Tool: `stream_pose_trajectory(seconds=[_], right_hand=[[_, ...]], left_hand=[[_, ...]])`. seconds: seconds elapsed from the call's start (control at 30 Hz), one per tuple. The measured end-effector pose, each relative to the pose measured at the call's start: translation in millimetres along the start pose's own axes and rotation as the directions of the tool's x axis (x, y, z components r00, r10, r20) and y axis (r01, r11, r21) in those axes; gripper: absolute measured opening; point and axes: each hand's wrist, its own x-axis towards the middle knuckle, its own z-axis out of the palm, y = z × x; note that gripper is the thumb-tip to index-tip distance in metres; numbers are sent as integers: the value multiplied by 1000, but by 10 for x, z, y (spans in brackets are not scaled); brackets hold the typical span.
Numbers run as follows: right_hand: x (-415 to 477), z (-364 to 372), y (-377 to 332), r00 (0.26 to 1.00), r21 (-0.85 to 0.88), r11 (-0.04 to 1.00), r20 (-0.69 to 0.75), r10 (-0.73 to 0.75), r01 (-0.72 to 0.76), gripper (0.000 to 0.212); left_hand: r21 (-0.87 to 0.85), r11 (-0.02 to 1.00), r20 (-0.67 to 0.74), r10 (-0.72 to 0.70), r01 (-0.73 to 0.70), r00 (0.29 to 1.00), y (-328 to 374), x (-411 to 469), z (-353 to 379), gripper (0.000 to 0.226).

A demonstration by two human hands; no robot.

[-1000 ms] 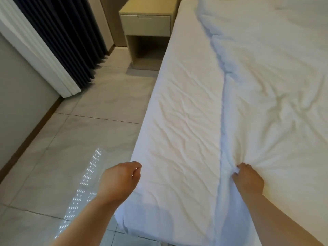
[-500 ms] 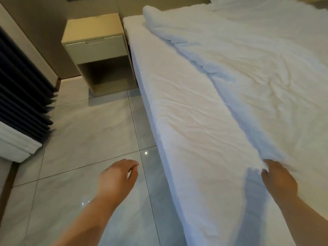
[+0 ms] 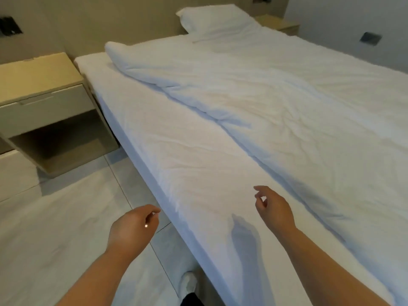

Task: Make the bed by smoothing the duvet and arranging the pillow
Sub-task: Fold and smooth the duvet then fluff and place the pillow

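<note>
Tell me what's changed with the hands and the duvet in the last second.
The right hand has let go of the duvet, whose edge it was gripping, and now hangs open above the bare sheet. The left hand stays empty over the floor. The duvet still lies short of the near side.

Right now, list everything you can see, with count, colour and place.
duvet: 1, white, rumpled, on the bed's right part
pillow: 1, white, at the bed's head
sheet: 1, white, bare strip along the bed's left side
nightstand: 2, beige; one left of the bed's head, the other at the far side
wall plate: 2, dark; one on the left wall, one on the right wall
floor: pale tiles, left of the bed
shoe: 1, white, bottom, by the bed
left hand: over the floor, empty
right hand: over the sheet, empty
</note>
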Motion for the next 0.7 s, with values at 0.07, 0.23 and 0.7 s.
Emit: stream_pose_trajectory(seconds=[0.07,0.23,0.7], right_hand=[[388,73,-197,998,58,998,-51,31,-28,31],[1591,193,-863,993,138,984,-17,114,-110,28],[4759,908,-2280,981,-87,978,-59,182,-187,40]], left_hand=[[15,999,13,28,-28,1000,-44,490,-86,27],[182,983,133,10,-34,991,-186,1982,-491,30],[219,928,252,246,-303,936,-756,6412,-394,36]])
